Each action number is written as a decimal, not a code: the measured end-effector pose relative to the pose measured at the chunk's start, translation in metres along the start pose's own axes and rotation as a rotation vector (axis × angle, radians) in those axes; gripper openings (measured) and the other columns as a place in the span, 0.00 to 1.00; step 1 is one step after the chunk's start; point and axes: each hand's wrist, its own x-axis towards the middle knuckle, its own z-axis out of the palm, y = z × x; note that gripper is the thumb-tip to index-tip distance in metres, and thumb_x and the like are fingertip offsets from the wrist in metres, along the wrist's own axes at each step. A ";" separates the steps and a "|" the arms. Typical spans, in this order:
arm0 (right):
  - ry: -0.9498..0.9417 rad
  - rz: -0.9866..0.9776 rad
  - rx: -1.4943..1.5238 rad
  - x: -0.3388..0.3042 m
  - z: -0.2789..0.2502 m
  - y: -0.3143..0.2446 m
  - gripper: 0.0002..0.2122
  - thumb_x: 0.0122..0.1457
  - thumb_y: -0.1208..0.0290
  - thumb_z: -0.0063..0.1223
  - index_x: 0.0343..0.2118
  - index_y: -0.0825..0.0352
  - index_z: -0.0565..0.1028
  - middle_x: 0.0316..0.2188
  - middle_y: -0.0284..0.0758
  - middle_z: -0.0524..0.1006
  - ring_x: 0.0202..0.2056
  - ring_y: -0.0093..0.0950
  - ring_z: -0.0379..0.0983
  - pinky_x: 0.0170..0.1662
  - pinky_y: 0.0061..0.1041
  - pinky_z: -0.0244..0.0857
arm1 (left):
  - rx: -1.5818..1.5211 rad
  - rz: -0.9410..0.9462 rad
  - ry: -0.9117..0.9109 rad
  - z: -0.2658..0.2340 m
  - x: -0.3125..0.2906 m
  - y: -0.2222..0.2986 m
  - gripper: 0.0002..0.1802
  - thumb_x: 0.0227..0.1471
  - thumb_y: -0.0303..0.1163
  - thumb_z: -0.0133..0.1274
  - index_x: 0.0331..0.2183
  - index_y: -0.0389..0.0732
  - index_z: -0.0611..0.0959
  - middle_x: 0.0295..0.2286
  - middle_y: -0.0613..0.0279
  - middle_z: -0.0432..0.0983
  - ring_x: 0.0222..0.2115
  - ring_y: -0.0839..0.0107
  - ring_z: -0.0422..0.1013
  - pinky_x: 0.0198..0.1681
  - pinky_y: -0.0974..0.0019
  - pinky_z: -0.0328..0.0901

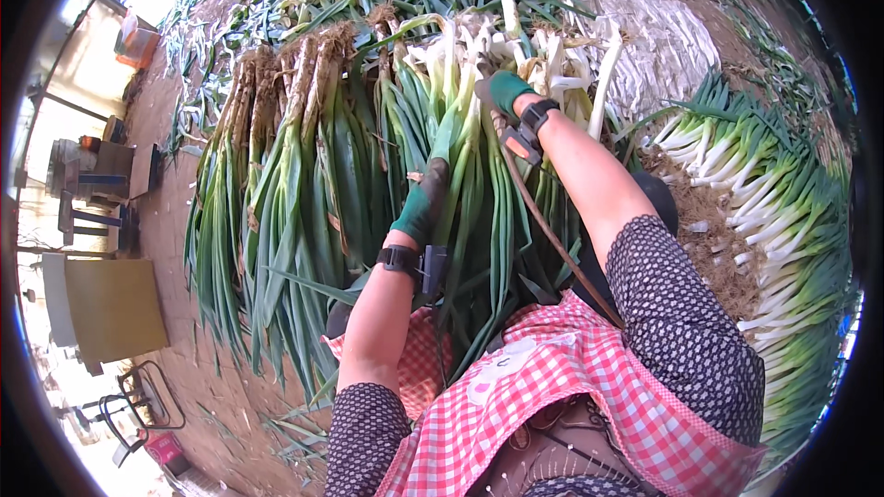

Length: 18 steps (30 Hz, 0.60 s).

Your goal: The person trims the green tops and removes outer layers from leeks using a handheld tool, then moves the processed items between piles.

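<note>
Leeks (474,193) lie piled right in front of you, leaves toward your checked apron (571,322), pale stalks away from you. Your gloved left hand (426,195) is on the green leaves and your gloved right hand (503,90) is up at the pale stalks; can't tell how far either set of fingers is closed. Brown-rooted leeks (308,147) sit to the left, and a row of white-stalked leeks (783,212) curves along your right.
</note>
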 end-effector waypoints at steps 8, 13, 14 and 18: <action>-0.242 -0.014 0.114 -0.052 -0.004 -0.015 0.20 0.61 0.59 0.46 0.40 0.72 0.80 0.38 0.54 0.80 0.40 0.49 0.81 0.43 0.44 0.74 | -0.069 -0.040 -0.001 -0.012 0.021 -0.031 0.17 0.56 0.28 0.51 0.47 0.36 0.82 0.36 0.60 0.78 0.35 0.64 0.74 0.40 0.63 0.68; -0.231 0.120 0.305 -0.229 -0.002 -0.025 0.25 0.60 0.48 0.51 0.39 0.73 0.77 0.27 0.54 0.79 0.31 0.47 0.82 0.37 0.44 0.73 | 1.093 0.918 -0.130 -0.023 0.004 -0.001 0.20 0.51 0.25 0.56 0.48 0.43 0.83 0.37 0.58 0.83 0.33 0.56 0.79 0.40 0.56 0.73; -0.167 0.026 0.372 -0.257 0.006 -0.015 0.25 0.61 0.49 0.52 0.39 0.74 0.76 0.26 0.52 0.79 0.30 0.44 0.81 0.37 0.43 0.72 | 0.999 0.935 -0.135 -0.031 0.012 -0.002 0.20 0.51 0.25 0.56 0.48 0.44 0.83 0.37 0.58 0.83 0.36 0.55 0.80 0.42 0.57 0.73; -0.358 0.028 0.399 -0.295 -0.036 -0.024 0.24 0.60 0.50 0.50 0.39 0.74 0.77 0.35 0.60 0.79 0.41 0.56 0.79 0.47 0.45 0.73 | 0.913 0.899 -0.099 -0.038 0.015 0.033 0.13 0.62 0.31 0.50 0.47 0.47 0.84 0.37 0.55 0.85 0.36 0.55 0.81 0.42 0.61 0.74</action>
